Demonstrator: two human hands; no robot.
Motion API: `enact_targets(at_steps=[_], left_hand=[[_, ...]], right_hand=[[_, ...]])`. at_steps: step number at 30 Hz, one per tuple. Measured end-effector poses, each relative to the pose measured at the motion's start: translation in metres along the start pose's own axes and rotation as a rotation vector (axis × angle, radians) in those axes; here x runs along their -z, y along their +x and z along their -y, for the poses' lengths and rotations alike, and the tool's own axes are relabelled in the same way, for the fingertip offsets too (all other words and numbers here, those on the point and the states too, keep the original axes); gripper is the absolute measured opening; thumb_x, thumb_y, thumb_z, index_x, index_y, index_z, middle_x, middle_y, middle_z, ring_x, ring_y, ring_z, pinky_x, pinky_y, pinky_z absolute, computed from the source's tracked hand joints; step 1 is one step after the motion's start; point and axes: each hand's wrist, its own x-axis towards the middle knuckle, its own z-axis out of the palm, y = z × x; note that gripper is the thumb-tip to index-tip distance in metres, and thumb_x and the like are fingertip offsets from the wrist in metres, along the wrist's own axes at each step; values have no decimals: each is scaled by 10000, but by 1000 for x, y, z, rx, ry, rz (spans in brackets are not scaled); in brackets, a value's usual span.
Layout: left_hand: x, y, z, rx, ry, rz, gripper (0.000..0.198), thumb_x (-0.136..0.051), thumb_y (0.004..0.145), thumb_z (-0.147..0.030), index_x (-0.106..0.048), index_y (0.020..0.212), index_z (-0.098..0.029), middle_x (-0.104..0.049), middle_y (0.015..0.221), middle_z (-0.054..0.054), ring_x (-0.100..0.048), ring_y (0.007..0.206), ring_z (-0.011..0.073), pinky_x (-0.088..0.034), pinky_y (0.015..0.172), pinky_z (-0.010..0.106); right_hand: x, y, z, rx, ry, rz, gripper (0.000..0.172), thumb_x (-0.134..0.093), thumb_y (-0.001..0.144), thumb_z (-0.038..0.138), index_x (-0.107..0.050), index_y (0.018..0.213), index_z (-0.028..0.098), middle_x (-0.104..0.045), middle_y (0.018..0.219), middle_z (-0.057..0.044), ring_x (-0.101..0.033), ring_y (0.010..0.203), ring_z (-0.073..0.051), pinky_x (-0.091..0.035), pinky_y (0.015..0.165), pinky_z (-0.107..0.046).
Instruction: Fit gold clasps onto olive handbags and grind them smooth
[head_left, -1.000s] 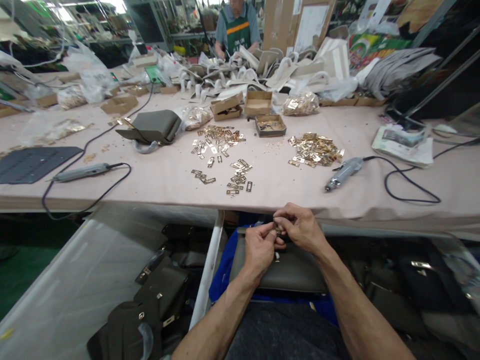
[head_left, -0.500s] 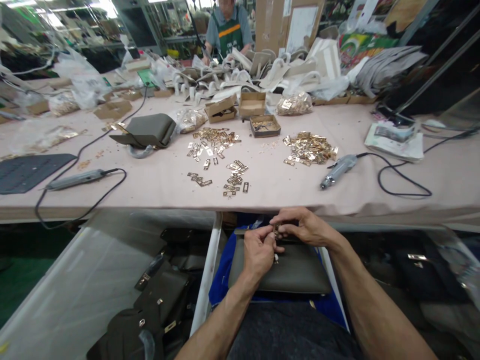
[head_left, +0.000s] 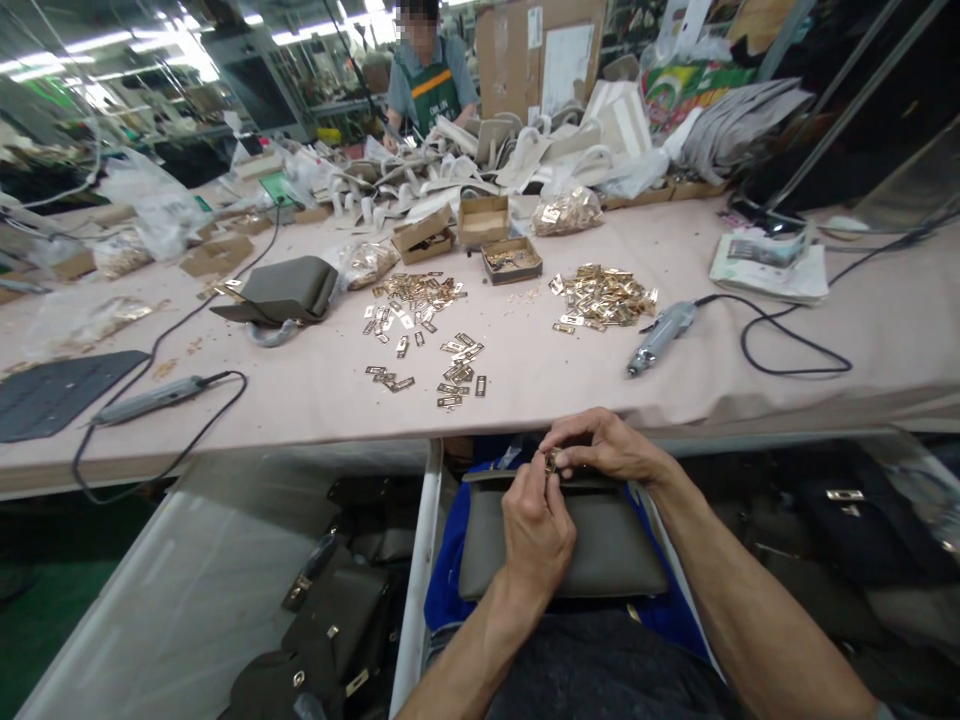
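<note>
A grey-green leather bag (head_left: 607,550) lies across my lap on blue cloth (head_left: 448,575). Over its upper edge, my left hand (head_left: 536,515) and my right hand (head_left: 604,447) meet at a small gold metal piece (head_left: 552,461). Both hands pinch this piece between thumb and fingers. My left hand's fingers are curled and cover part of the bag's front. Flat gold plates (head_left: 461,370) lie on the table beyond, with a pile of gold parts (head_left: 604,297) to their right.
An electric screwdriver (head_left: 660,338) lies at the right, another (head_left: 150,400) at the left, both corded. Small boxes (head_left: 512,260) and a second bag (head_left: 289,285) stand farther back. Bins beside me hold dark bags (head_left: 345,600). A person (head_left: 431,85) is across the table.
My left hand has turned and its fingers have curled in, closer to the gold piece. My right hand keeps its pinch. The whole view has shifted slightly.
</note>
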Motion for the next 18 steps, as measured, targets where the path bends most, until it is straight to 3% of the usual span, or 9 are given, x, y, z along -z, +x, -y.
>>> enact_targets(at_steps=[6,18], left_hand=[[-6,-2,8,-155,191,-4,394,-405,1046,-138,-588,1393,-103,-664,1025,175,-658,896,306,-539,784,383],[-8,1,9,-169,266,30,333,-374,1048,-116,-555,1326,-93,-624,975,159,-642,822,290,-539,726,364]], right_hand=[[2,-1,-11,63,102,-6,275,-850,818,291,-805,1048,147,-740,887,-63,-682,678,-147,-586,679,-280],[1,-3,-15,57,137,-20,282,-847,820,291,-795,1043,127,-739,863,-70,-687,669,-152,-602,665,-284]])
